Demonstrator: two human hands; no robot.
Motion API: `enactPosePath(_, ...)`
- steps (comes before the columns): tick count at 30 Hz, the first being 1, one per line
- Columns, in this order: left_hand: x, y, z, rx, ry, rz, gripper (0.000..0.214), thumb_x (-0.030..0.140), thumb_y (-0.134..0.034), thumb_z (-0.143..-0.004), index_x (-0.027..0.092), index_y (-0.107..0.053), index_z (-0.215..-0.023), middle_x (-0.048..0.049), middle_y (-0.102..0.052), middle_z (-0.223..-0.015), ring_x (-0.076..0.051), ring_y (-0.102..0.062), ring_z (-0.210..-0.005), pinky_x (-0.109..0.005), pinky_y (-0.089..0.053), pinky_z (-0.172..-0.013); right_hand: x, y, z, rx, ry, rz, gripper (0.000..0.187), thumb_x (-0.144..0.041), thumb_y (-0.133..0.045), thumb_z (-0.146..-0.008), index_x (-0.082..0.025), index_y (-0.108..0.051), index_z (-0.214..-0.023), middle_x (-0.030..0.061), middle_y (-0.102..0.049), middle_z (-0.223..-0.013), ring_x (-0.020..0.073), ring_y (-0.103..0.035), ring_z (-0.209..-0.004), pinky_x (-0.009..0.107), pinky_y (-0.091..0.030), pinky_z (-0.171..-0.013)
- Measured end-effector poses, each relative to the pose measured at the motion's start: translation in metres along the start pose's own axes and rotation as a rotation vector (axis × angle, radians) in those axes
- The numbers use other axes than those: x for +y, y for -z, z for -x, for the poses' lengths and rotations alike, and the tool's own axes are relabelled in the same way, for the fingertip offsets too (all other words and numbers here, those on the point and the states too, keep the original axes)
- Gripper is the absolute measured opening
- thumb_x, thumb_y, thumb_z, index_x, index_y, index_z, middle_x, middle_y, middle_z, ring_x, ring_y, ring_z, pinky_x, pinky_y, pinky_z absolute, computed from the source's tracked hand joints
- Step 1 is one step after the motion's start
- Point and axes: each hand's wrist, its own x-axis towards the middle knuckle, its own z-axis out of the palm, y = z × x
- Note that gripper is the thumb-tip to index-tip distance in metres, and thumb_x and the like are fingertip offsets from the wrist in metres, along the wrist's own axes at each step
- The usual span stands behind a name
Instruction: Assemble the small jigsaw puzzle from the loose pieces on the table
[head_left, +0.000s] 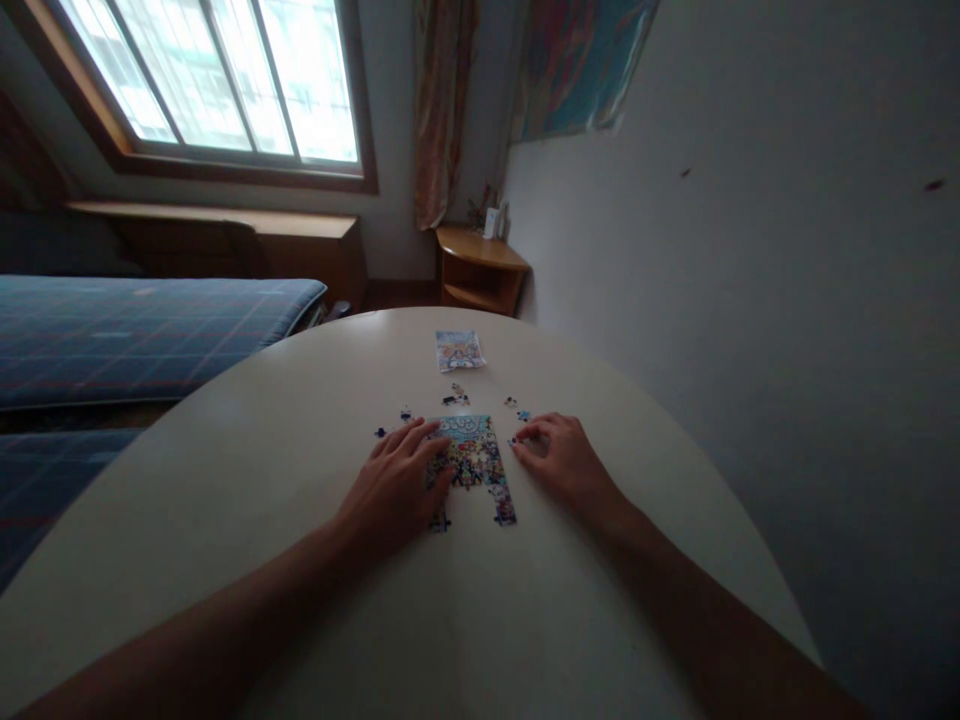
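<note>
A partly joined jigsaw puzzle (472, 450) lies on the white round table (315, 420), with a gap along its near edge between two legs of pieces. My left hand (405, 470) rests flat over its left side, fingers stretched out. Right of the puzzle, my right hand (555, 455) has thumb and fingertips pinched around a small puzzle piece (512, 442). Just beyond those fingers are loose pieces (523, 416). More loose pieces (456, 398) lie past the puzzle's far edge, and a few others (406, 413) are beyond my left hand.
A printed picture sheet (459, 351) lies near the table's far side. Beyond the table stand a bed with a plaid mattress (150, 330) at left and a wooden corner cabinet (480, 262). A white wall (735, 280) runs close along the right.
</note>
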Motion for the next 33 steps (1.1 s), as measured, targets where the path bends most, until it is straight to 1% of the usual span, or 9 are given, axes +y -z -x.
enactPosePath(2,0.0009,0.0015,-0.0002,-0.008,-0.028,0.014,0.034,0.033,-0.054,-0.092,0.025,-0.06,-0.124,-0.0065,-0.056,-0.138,-0.029,-0.046,-0.132,-0.053,-0.04,-0.109,0.0007,-0.0007,-0.0001,0.01,-0.003,0.003,0.01,-0.026,-0.069,-0.077,-0.022,-0.074,-0.085,0.0086,-0.068,-0.098,0.0267,-0.056,-0.101,0.045,-0.043,-0.094)
enactPosePath(6,0.0022,0.004,0.0,-0.037,-0.058,0.023,0.042,0.032,-0.059,-0.088,0.027,-0.057,-0.129,-0.0056,-0.056,-0.139,-0.029,-0.047,-0.131,-0.053,-0.039,-0.11,0.0007,-0.0008,-0.0004,-0.008,0.004,-0.003,0.008,-0.025,-0.069,-0.077,-0.022,-0.074,-0.083,0.0081,-0.067,-0.098,0.0267,-0.055,-0.101,0.045,-0.042,-0.095)
enactPosePath(11,0.0013,0.0033,0.0004,-0.063,-0.055,0.012,0.043,0.033,-0.057,-0.089,0.03,-0.056,-0.133,-0.0048,-0.054,-0.141,-0.028,-0.045,-0.133,-0.052,-0.038,-0.111,-0.0003,-0.001,-0.0009,-0.027,-0.004,0.013,0.008,-0.023,-0.069,-0.076,-0.021,-0.073,-0.082,0.009,-0.067,-0.099,0.0271,-0.055,-0.102,0.044,-0.041,-0.095)
enactPosePath(14,0.0002,0.0017,0.0007,-0.064,-0.06,0.014,0.043,0.032,-0.056,-0.091,0.03,-0.056,-0.134,-0.0048,-0.053,-0.142,-0.028,-0.044,-0.134,-0.051,-0.038,-0.112,-0.001,-0.0008,-0.0009,-0.037,-0.007,0.014,0.009,-0.023,-0.069,-0.076,-0.02,-0.073,-0.083,0.009,-0.067,-0.099,0.0273,-0.055,-0.102,0.044,-0.041,-0.096)
enactPosePath(19,0.0,0.0017,0.0009,-0.074,-0.065,0.012,0.042,0.033,-0.054,-0.092,0.029,-0.055,-0.135,-0.0052,-0.052,-0.143,-0.028,-0.043,-0.135,-0.051,-0.037,-0.112,-0.001,-0.0006,0.0001,-0.038,-0.002,0.004,0.015,-0.023,-0.067,-0.077,-0.02,-0.074,-0.09,0.0094,-0.066,-0.101,0.0268,-0.054,-0.102,0.043,-0.042,-0.095)
enactPosePath(25,-0.0003,0.0017,0.0008,-0.094,-0.073,0.0,0.045,0.033,-0.053,-0.093,0.029,-0.052,-0.138,-0.0052,-0.05,-0.145,-0.028,-0.04,-0.137,-0.051,-0.037,-0.113,-0.0006,-0.0005,0.0002,-0.044,0.008,-0.002,0.011,-0.022,-0.068,-0.077,-0.021,-0.073,-0.086,0.0086,-0.066,-0.1,0.0263,-0.054,-0.102,0.042,-0.041,-0.095)
enactPosePath(33,-0.0013,-0.001,0.0021,-0.064,-0.062,0.004,0.044,0.032,-0.054,-0.092,0.028,-0.053,-0.136,-0.0044,-0.051,-0.145,-0.028,-0.041,-0.138,-0.052,-0.037,-0.113,-0.0018,-0.0002,-0.0002,-0.053,0.028,0.0,0.01,-0.019,-0.069,-0.076,-0.019,-0.073,-0.085,0.0091,-0.067,-0.1,0.0263,-0.054,-0.102,0.041,-0.039,-0.096)
